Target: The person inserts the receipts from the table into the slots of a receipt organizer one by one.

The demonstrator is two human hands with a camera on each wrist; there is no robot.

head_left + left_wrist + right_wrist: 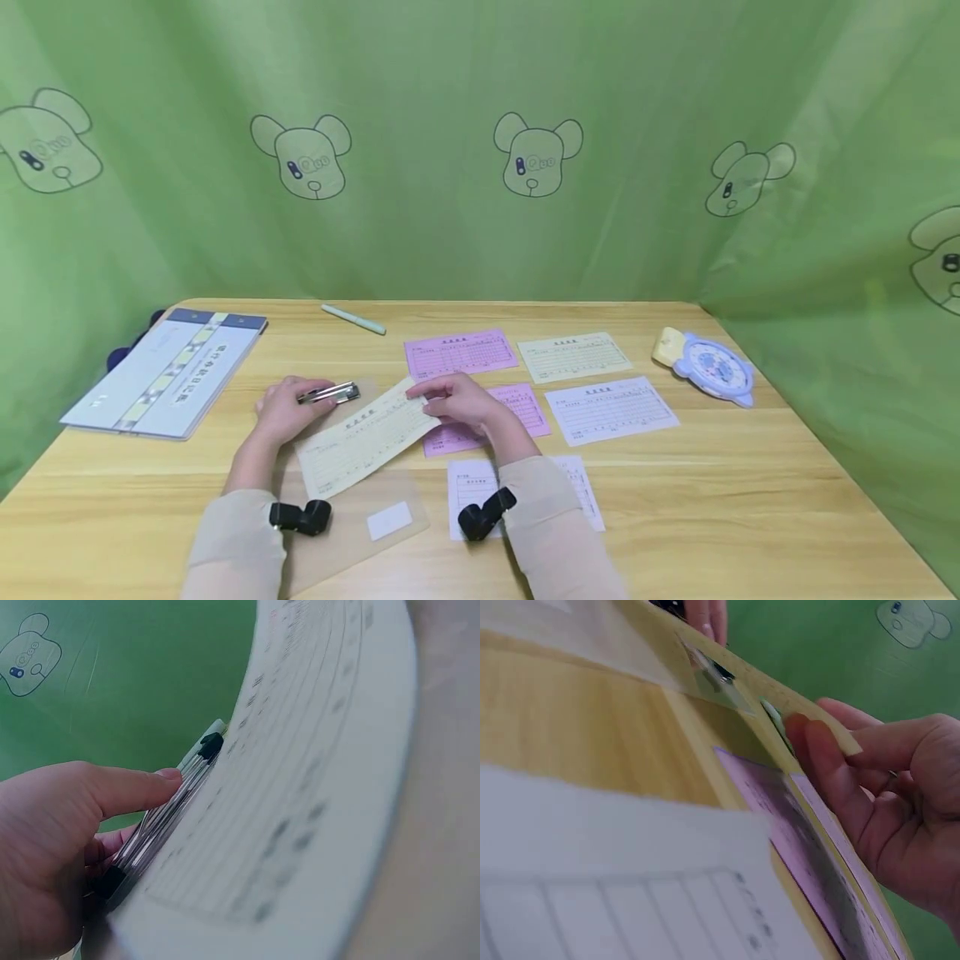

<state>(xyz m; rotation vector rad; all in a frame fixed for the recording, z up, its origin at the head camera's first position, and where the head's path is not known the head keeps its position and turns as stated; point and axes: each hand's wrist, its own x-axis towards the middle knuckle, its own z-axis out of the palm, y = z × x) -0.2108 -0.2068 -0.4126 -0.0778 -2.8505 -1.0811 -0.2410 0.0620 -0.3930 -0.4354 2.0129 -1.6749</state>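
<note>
Slip [360, 442] in pale yellow hangs slantwise over a clear folder [352, 546], its far right corner pinched between the thumb and fingers of the right hand [465, 404]. Just left of it, the left hand [288, 412] grips a metal tool [332, 393], thumb pressed along it. On the folder's near part sits a white label [390, 521]. To the right lie two pink slips [461, 352], the nearer one partly behind the right hand, then a second yellow slip [575, 357] and a white slip [611, 411]; more white paper [585, 492] shows beside the right forearm. Farther out are a pen [352, 319] at the far side, a ledger [168, 379] at left, and a blue disc [716, 368] touching a yellow block [667, 346] at right, all on a wooden table [712, 517] before a green curtain [420, 233].
</note>
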